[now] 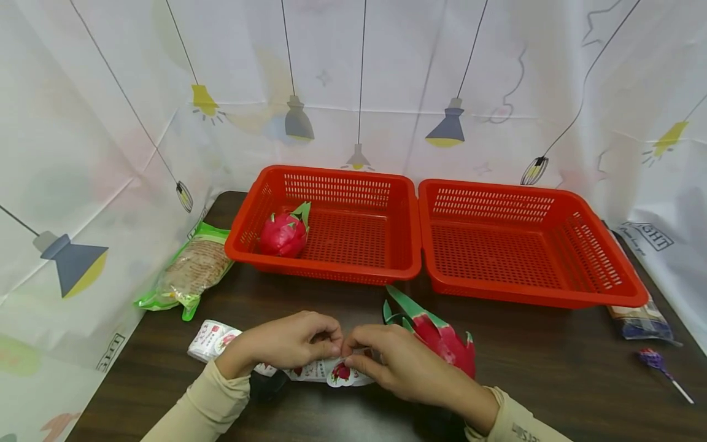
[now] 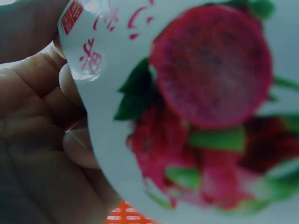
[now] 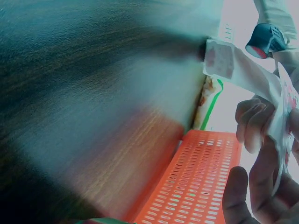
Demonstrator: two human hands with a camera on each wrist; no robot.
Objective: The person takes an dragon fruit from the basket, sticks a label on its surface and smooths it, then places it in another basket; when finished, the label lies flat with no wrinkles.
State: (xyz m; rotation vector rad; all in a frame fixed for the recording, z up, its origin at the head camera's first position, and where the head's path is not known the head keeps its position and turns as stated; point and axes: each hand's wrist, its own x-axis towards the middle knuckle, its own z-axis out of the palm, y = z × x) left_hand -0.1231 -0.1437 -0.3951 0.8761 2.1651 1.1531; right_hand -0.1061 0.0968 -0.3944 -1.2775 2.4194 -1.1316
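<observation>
A strip of dragon fruit stickers (image 1: 315, 371) runs from its roll (image 1: 212, 339), low over the table. My left hand (image 1: 295, 337) pinches the strip between thumb and fingertips. Close beside it, my right hand (image 1: 394, 359) pinches the strip's end near a round label, the two hands' fingertips almost touching. Whether that label is partly lifted from its backing, I cannot tell. Filling much of the left wrist view is a printed label (image 2: 205, 70). In the right wrist view the white strip (image 3: 247, 70) stretches to the fingers. A dragon fruit (image 1: 444, 347) lies beyond my right hand, partly hidden by it.
Two red baskets stand side by side at the back; the left basket (image 1: 331, 264) contains another dragon fruit (image 1: 283, 234). A green-edged bread bag (image 1: 193, 267) lies at left. On the right are a lollipop (image 1: 654, 361) and a clear packet (image 1: 646, 322) partly under the right basket (image 1: 525, 294).
</observation>
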